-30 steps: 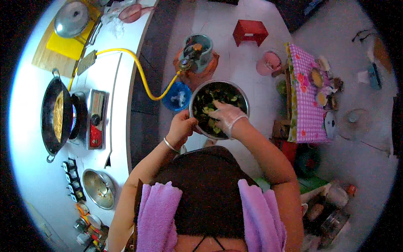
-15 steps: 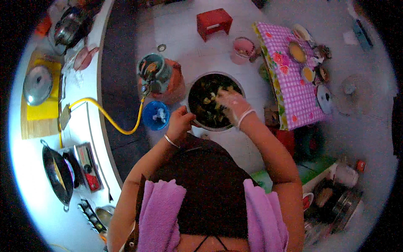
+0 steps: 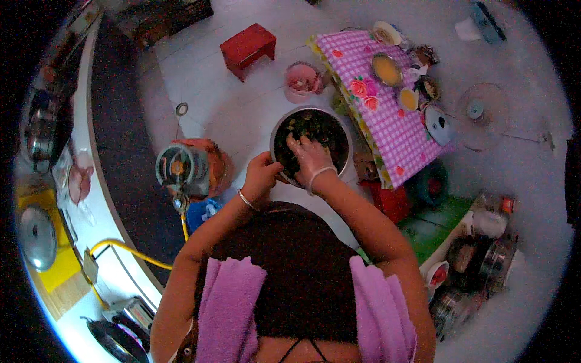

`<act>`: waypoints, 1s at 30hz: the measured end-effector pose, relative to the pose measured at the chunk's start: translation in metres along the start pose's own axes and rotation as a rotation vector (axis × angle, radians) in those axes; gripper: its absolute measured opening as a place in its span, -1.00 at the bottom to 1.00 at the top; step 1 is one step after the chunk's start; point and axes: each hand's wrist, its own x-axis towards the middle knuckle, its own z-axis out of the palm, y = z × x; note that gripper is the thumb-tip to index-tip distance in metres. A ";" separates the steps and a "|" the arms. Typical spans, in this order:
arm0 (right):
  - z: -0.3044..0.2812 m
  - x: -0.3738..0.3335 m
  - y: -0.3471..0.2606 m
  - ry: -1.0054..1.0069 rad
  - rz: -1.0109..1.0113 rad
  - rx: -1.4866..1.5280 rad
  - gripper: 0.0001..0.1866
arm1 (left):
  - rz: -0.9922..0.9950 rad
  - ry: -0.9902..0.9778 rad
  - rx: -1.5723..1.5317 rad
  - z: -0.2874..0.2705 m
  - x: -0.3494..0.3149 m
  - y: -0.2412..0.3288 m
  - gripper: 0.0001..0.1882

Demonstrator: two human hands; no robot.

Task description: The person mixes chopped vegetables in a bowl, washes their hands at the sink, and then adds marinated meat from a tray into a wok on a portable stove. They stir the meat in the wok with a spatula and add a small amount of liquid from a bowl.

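A round metal bowl (image 3: 349, 143) of dark green leafy food (image 3: 315, 125) is in front of my body. My left hand (image 3: 261, 176) is closed on its near left rim, thumb over the edge. My right hand (image 3: 311, 157), in a clear loose glove gathered at the wrist, reaches inside the bowl. Its fingers are spread and press down into the leaves, with the fingertips partly sunk among them. No leaves show gripped between those fingers.
A table with a pink checked cloth (image 3: 387, 130) bearing several dishes stands right of the bowl. Beyond are a pink bucket (image 3: 302, 81) and a red stool (image 3: 248, 48). Left are a gas cylinder (image 3: 201, 169), a blue basin (image 3: 198, 215) and a counter (image 3: 100, 202) with a yellow hose (image 3: 130, 247).
My view has turned, so the table and stool appear farther left. My right hand, blurred over the bowl's right side before, is now lower in the leaves. The left hand keeps the rim.
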 end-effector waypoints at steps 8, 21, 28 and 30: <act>-0.014 0.064 0.113 0.205 0.219 0.245 -0.54 | -0.006 -0.054 0.028 0.038 0.080 0.048 -0.79; -0.080 0.131 0.273 -0.103 0.113 0.050 -0.44 | -0.084 -0.086 -0.008 0.162 0.233 0.079 -0.81; -0.106 0.152 0.356 -0.117 0.623 0.545 -0.06 | -0.114 -0.132 0.027 0.230 0.290 0.103 -0.90; -0.099 0.162 0.368 -0.093 0.515 0.442 -0.03 | -0.097 -0.166 0.039 0.240 0.318 0.104 -0.85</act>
